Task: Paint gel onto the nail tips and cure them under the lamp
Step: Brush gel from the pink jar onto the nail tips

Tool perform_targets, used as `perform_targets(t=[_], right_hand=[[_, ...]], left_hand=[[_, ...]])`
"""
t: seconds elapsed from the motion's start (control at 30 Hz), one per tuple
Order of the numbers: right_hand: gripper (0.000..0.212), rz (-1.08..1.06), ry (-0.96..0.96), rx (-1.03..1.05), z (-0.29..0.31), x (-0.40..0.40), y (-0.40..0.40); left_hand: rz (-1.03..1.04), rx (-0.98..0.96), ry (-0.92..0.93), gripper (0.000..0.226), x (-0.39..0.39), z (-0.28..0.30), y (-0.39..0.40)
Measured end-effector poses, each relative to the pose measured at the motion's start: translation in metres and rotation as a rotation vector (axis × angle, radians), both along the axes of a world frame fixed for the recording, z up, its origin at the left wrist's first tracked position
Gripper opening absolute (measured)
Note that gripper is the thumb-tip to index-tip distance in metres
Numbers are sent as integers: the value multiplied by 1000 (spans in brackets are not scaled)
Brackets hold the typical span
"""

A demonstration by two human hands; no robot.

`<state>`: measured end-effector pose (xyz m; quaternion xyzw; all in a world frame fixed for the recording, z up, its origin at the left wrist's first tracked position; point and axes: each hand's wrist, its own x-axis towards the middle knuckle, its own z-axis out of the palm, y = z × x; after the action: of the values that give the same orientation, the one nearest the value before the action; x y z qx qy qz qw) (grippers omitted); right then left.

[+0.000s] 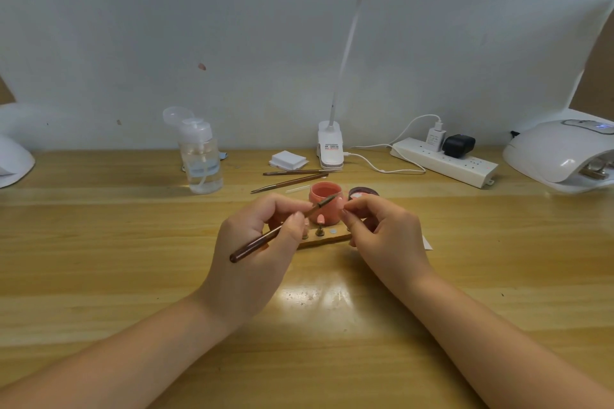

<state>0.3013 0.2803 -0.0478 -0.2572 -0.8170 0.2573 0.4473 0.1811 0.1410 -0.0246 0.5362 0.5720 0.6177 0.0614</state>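
My left hand (262, 242) grips a brown gel brush (265, 237), its tip pointing up and right toward the open pink gel jar (325, 201). My right hand (382, 232) has its thumb and forefinger pinched together close to the brush tip; what they hold is too small to tell. Between the hands lies a wooden nail-tip stand (324, 237) with small pegs, one carrying a pink nail tip (320, 218). The jar's dark lid (363, 192) lies just right of the jar. The white curing lamp (561, 156) sits at the far right.
Two spare brushes (292, 178) lie behind the jar. A clear pump bottle (201, 156) stands at the back left, white pads (288, 160) and a clip-on desk lamp (330, 146) at the back middle, a power strip (445, 163) with plugs to the right.
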Motion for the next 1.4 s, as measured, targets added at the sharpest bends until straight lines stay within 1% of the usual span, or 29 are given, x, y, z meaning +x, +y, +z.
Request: perform_targets(t=[0.1, 0.27, 0.4, 0.57, 0.7, 0.8, 0.87, 0.93, 1.03, 1.13, 1.27, 1.33, 1.4], right_hand=[[8, 8, 1, 5, 0, 0, 0], [7, 1, 7, -9, 0, 0, 1], [9, 13, -2, -14, 0, 1, 0], [9, 12, -6, -14, 0, 1, 1], [10, 10, -1, -10, -1, 1, 1], [9, 2, 3, -16, -1, 0, 2], [9, 4, 1, -14, -2, -1, 2], [9, -2, 1, -7, -2, -1, 2], [6, -14, 10, -3, -2, -2, 3], [5, -7, 18, -4, -2, -2, 2], [4, 4, 36, 10, -3, -2, 2], [5, 8, 40, 16, -3, -2, 2], [5, 14, 35, 22, -3, -3, 3]], left_hand=[[-8, -42, -4, 16, 0, -1, 0], [-7, -13, -42, 16, -1, 0, 0], [-13, -57, -35, 16, 0, -1, 0], [0, -7, -51, 15, -1, -1, 0], [-12, -59, -74, 15, -2, 0, 0], [36, -36, -113, 16, -7, 11, 3], [94, -59, -130, 16, -14, 23, 11], [164, -151, -87, 16, -23, 38, 24], [231, -371, 24, 20, -37, 59, 54], [217, -560, -1, 18, -43, 73, 87], [207, -693, 12, 13, -42, 75, 115], [189, -765, 41, 7, -38, 73, 119], [170, -817, 52, 7, -37, 67, 119]])
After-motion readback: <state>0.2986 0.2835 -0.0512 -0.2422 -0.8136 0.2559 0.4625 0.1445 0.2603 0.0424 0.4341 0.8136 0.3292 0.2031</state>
